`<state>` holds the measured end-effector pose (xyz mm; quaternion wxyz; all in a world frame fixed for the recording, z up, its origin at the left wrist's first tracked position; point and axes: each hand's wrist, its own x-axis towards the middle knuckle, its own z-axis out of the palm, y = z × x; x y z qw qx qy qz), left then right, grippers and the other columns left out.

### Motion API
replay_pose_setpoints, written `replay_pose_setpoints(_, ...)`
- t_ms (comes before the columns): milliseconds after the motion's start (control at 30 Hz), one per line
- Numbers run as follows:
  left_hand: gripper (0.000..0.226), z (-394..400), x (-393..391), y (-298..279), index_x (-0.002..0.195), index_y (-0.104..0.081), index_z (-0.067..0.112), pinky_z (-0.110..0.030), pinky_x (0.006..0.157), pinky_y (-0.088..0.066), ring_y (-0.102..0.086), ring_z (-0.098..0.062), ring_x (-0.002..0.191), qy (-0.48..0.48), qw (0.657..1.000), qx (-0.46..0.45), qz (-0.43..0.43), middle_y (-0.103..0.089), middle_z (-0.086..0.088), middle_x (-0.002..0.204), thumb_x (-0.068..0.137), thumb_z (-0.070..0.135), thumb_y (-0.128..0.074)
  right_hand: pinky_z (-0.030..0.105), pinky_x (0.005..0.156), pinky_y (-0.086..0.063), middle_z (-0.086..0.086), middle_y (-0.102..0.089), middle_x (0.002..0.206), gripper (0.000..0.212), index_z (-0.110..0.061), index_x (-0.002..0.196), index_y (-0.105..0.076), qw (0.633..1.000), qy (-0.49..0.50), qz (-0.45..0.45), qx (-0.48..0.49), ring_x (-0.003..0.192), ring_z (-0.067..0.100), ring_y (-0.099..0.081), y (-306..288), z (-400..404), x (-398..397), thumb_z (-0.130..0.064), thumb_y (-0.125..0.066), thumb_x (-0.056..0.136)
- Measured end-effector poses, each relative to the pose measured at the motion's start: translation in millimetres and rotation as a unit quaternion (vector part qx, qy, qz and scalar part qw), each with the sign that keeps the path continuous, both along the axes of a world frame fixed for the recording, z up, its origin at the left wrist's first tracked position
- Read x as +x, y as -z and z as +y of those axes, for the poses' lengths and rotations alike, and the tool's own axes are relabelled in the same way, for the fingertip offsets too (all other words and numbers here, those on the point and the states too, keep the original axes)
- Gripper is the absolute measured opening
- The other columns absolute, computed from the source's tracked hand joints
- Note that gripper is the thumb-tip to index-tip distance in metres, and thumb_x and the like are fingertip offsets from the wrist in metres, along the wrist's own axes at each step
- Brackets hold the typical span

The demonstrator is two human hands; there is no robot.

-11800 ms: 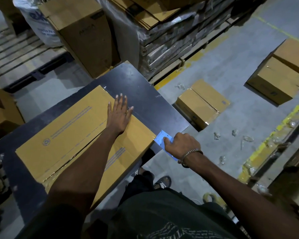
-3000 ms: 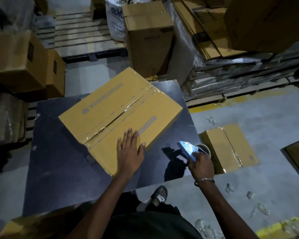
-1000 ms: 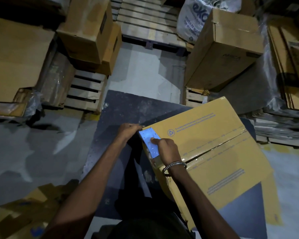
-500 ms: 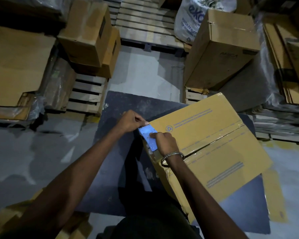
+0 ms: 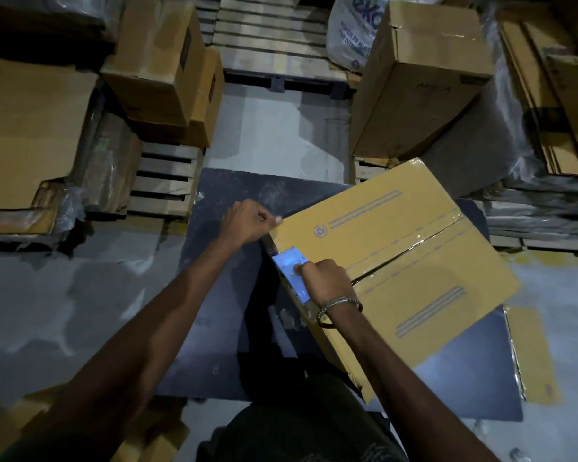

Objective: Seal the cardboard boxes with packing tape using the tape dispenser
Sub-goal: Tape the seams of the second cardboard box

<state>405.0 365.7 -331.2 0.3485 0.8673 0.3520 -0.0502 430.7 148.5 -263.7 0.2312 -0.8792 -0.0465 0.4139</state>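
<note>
The yellow box (image 5: pixel 394 258) lies on the dark bench (image 5: pixel 221 295), its centre seam already taped. The right hand (image 5: pixel 327 281), fingers clamped on the blue tape dispenser (image 5: pixel 291 273), has drawn it back along the near-left edge since half a second ago, while the left hand (image 5: pixel 247 223) seemingly pinches the tape end at the corner, so edge sealing is underway.

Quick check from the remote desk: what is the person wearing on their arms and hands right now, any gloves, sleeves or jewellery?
No gloves: both the left hand and the right hand are bare, and both forearms are uncovered as far as the frame shows, with no sleeve in view. The right wrist carries a thin silver-coloured metal bangle with a darker band just below it. Nothing shows on the left wrist.
</note>
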Motion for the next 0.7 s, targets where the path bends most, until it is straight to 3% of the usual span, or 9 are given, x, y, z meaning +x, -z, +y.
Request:
replay_pose_setpoints(67,0.081,-8,12,-12,0.088,-0.081,0.021,-0.045,0.091,-0.057,-0.072,-0.033,0.102,0.004,0.999,-0.001,0.033,-0.078,-0.007,0.094,0.085,0.092,-0.041,0.039,0.07,-0.041,0.017,-0.069,0.103,0.052,-0.009,0.092,-0.064,1.0,0.018,-0.003,0.008,0.092,0.037,-0.064,-2,-1,-2,-0.058,-0.053,0.077)
replay_pose_setpoints(100,0.09,-17,20,-17,0.098,-0.079,0.02,-0.046,0.097,-0.053,-0.068,-0.035,0.112,0.009,0.999,-0.007,0.04,-0.077,-0.011,0.107,0.087,0.093,-0.028,0.039,0.068,-0.04,0.018,-0.07,0.103,0.05,-0.009,0.09,-0.064,1.0,0.025,-0.006,0.014,0.09,0.036,-0.063,-5,-1,-3,-0.057,-0.054,0.078)
replay_pose_setpoints(200,0.087,-53,44,-20,0.132,-0.067,0.022,-0.051,0.106,-0.04,-0.057,-0.038,0.131,0.061,0.996,-0.015,0.061,-0.065,-0.015,0.138,0.099,0.081,-0.011,0.039,0.074,-0.044,0.018,-0.069,0.108,0.055,-0.008,0.099,-0.067,0.999,0.041,-0.015,0.008,0.095,0.037,-0.063,-4,-3,-5,-0.056,-0.053,0.078)
replay_pose_setpoints(267,0.082,-67,49,-11,0.135,-0.062,0.021,-0.054,0.107,-0.04,-0.058,-0.043,0.129,0.072,0.995,0.02,0.072,-0.065,-0.019,0.138,0.103,0.075,-0.01,0.039,0.078,-0.044,0.017,-0.068,0.113,0.058,-0.008,0.107,-0.069,0.999,0.042,-0.02,0.0,0.101,0.038,-0.063,-3,-4,-5,-0.056,-0.053,0.079)
replay_pose_setpoints(367,0.079,-69,48,5,0.121,-0.064,0.019,-0.055,0.102,-0.045,-0.063,-0.046,0.119,0.057,0.994,0.072,0.054,-0.07,-0.021,0.124,0.103,0.075,-0.012,0.037,0.078,-0.041,0.016,-0.067,0.115,0.056,-0.009,0.108,-0.07,0.999,0.034,-0.02,-0.008,0.104,0.037,-0.062,-2,-7,-6,-0.054,-0.053,0.081)
replay_pose_setpoints(467,0.08,-67,49,11,0.115,-0.066,0.019,-0.052,0.097,-0.046,-0.064,-0.044,0.115,0.063,0.994,0.084,0.037,-0.072,-0.019,0.118,0.102,0.077,-0.012,0.035,0.073,-0.042,0.018,-0.069,0.105,0.055,-0.007,0.092,-0.066,0.999,0.025,-0.024,-0.002,0.096,0.038,-0.064,-3,-11,-7,-0.057,-0.049,0.077)
replay_pose_setpoints(600,0.078,-65,49,14,0.113,-0.068,0.017,-0.05,0.092,-0.047,-0.066,-0.045,0.11,0.063,0.991,0.118,0.015,-0.073,-0.019,0.113,0.104,0.075,-0.016,0.034,0.064,-0.036,0.011,-0.06,0.086,0.04,-0.016,0.069,-0.046,0.999,-0.008,-0.018,-0.03,0.082,0.034,-0.058,-8,-46,-14,-0.051,-0.053,0.088)
replay_pose_setpoints(700,0.072,-67,46,16,0.112,-0.066,0.017,-0.048,0.087,-0.047,-0.067,-0.042,0.108,0.057,0.991,0.123,-0.007,-0.073,-0.013,0.113,0.106,0.071,-0.019,0.036,0.072,-0.041,0.014,-0.065,0.098,0.043,-0.013,0.084,-0.058,0.996,-0.039,-0.055,-0.053,0.095,0.037,-0.063,-9,-61,-27,-0.055,-0.048,0.091)
